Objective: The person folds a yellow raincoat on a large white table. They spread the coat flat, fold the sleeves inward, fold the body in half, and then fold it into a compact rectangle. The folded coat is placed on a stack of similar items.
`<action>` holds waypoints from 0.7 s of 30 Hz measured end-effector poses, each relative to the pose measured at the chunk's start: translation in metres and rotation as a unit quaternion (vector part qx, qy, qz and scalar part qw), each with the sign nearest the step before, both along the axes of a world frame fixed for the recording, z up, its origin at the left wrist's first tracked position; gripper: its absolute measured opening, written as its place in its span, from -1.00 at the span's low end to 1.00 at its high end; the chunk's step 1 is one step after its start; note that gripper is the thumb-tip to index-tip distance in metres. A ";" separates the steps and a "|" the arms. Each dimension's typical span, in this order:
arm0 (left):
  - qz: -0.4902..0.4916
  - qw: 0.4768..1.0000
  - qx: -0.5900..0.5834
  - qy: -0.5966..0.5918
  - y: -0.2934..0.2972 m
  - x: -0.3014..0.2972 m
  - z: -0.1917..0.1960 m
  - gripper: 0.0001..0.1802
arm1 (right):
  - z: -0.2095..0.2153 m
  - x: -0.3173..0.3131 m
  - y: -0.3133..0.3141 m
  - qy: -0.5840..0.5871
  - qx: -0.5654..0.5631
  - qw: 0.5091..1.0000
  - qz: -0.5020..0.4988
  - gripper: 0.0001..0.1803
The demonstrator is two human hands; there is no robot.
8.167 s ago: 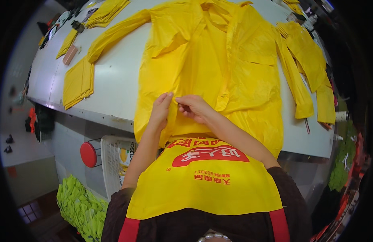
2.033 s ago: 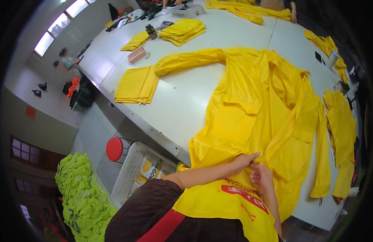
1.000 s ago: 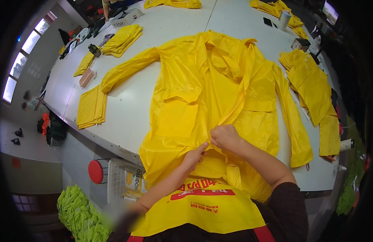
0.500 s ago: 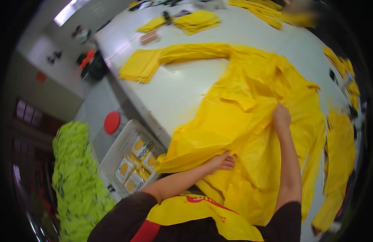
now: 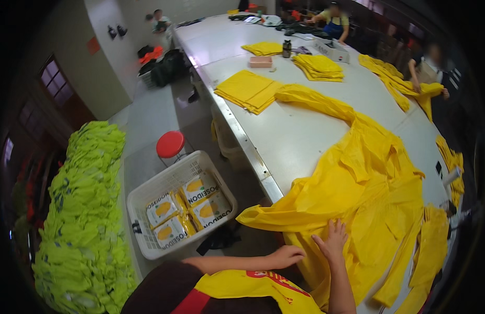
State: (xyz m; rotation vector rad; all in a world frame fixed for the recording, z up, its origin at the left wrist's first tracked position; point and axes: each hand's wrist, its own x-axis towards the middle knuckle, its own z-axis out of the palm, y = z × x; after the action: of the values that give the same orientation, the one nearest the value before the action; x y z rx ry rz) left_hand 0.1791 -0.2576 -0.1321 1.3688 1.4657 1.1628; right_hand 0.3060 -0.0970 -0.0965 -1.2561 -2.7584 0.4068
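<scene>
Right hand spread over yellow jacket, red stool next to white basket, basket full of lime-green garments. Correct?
No: the head view shows white-and-yellow packs in the white basket. The rest is right: right hand spread over the yellow jacket, red stool next to the basket.

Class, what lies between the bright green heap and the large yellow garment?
The head view shows mainly a white basket of packets and a red stool between the green heap and yellow garment.
</scene>
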 end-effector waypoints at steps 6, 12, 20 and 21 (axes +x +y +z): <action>0.124 0.976 -0.180 -0.010 -0.144 -0.072 -0.072 -0.75 | -0.055 0.002 -0.023 -0.023 0.059 0.996 -0.055 -0.10; 0.118 0.943 -0.297 -0.093 -0.190 -0.085 -0.109 -0.75 | -0.056 0.003 -0.027 -0.013 0.081 0.995 -0.051 -0.12; 0.103 0.959 -0.254 0.071 -0.111 -0.134 -0.091 -0.78 | -0.050 0.001 -0.029 -0.018 0.060 0.997 -0.051 -0.12; 0.133 0.960 -0.240 0.050 -0.103 -0.138 -0.087 -0.78 | -0.050 0.000 -0.027 -0.017 0.064 0.997 -0.049 -0.12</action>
State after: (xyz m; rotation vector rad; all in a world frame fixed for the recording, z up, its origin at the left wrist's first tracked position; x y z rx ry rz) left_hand 0.0409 -0.3604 -0.2195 0.9255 1.8986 0.8224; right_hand 0.3063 -0.1245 -0.1468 -1.3716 -2.6875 0.1979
